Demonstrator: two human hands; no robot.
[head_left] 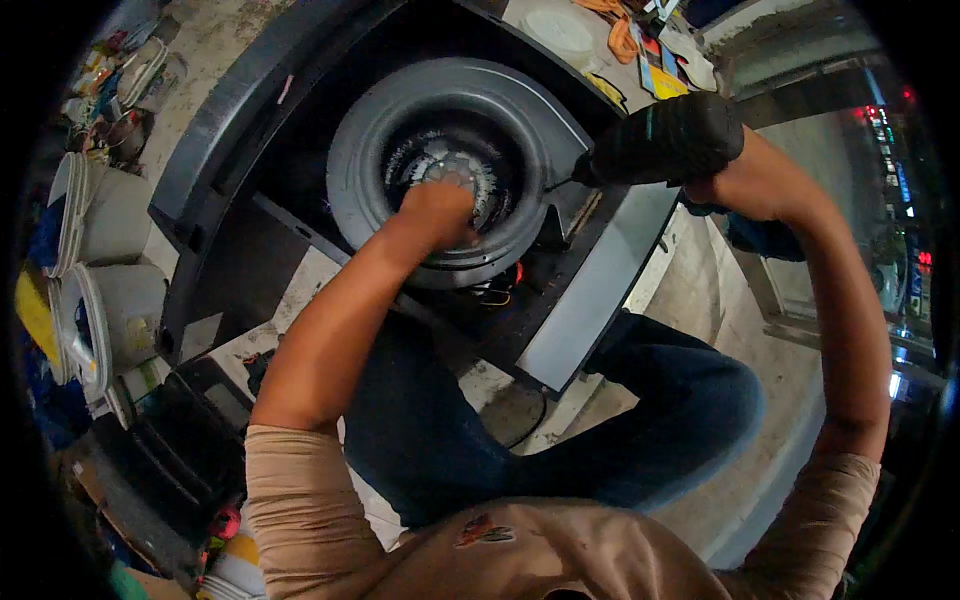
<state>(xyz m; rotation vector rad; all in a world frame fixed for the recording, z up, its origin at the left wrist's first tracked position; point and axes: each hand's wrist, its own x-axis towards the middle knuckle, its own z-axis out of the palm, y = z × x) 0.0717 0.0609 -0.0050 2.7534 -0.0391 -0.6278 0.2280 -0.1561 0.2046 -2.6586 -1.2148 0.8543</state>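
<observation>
My right hand (735, 185) grips a black cordless drill (670, 140) by its handle. The drill's thin bit points left and meets the edge of a grey round housing (365, 150), or comes very near it; I cannot tell which. Inside the round opening, my left hand (440, 212) is curled over the worn, whitish hub (440, 165). Its fingertips are mostly hidden, and what they hold does not show. The housing sits within a dark, open appliance casing (225, 110). Next to the drill bit, a small dark bracket (570, 222) stands up from the casing.
Thin wires (497, 296) show below the housing. A pale panel (600, 290) forms the casing's right side, above my bent legs (660, 410). White buckets (115, 310) stand at the left. Tools and scraps (655, 50) lie at the upper right, near a glass front (820, 200).
</observation>
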